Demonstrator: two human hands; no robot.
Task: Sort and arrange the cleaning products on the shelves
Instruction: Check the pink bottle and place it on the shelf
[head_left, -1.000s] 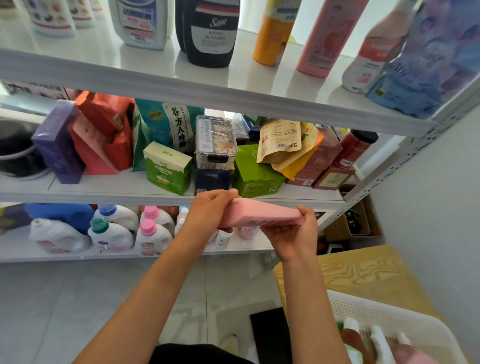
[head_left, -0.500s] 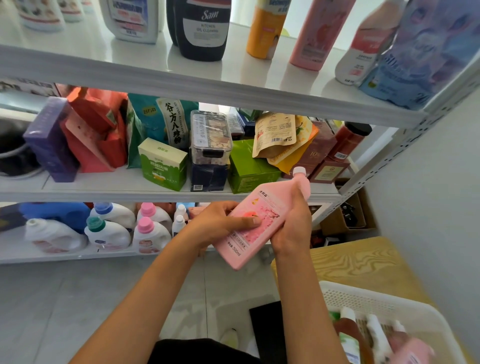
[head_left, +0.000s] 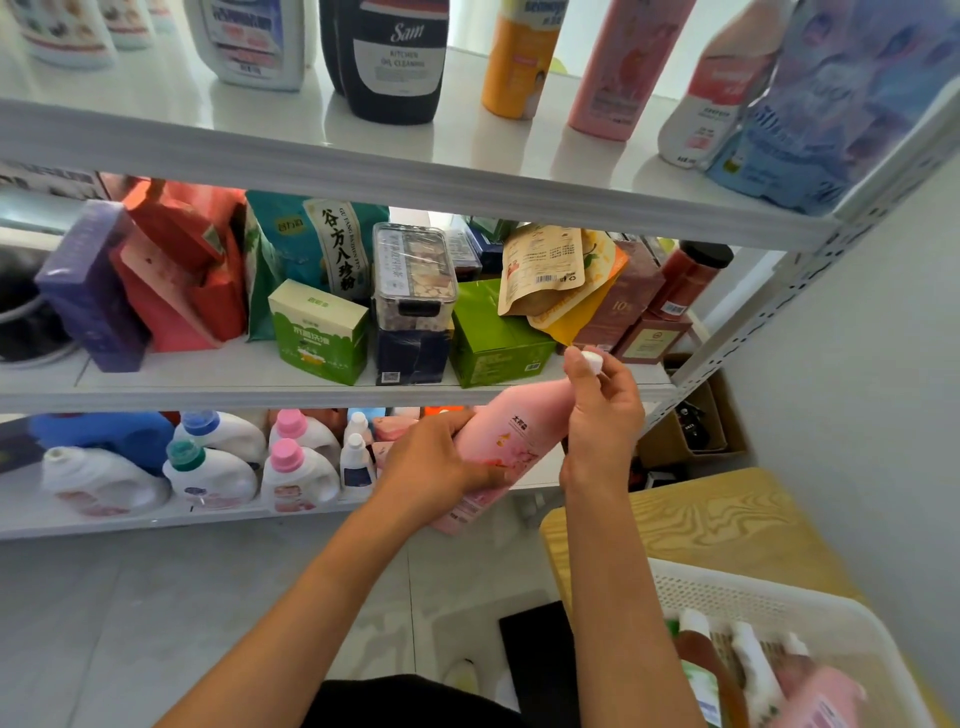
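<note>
Both my hands hold a pink bottle (head_left: 511, 434) with a white cap, tilted with the cap up and to the right, in front of the middle shelf's edge. My left hand (head_left: 434, 462) grips its lower body. My right hand (head_left: 605, 410) holds the neck, fingers curled round the white cap (head_left: 591, 360). The top shelf (head_left: 311, 161) carries upright bottles: a dark one (head_left: 395, 57), an orange one (head_left: 519, 57), a tall pink one (head_left: 618, 67) and a blue refill pouch (head_left: 831, 98). On the bottom shelf stand several white detergent jugs (head_left: 213, 473).
The middle shelf (head_left: 208, 382) is packed with boxes and food pouches. A white perforated basket (head_left: 769, 597) with more bottles sits on a wooden stool (head_left: 727, 519) at lower right. A white wall closes the right side. A cardboard box (head_left: 696, 421) lies behind the shelf post.
The pink bottle turned from lying flat to tilted with the cap up. My right hand slid from the bottle's end up to the cap, and my left hand now grips the lower body.
</note>
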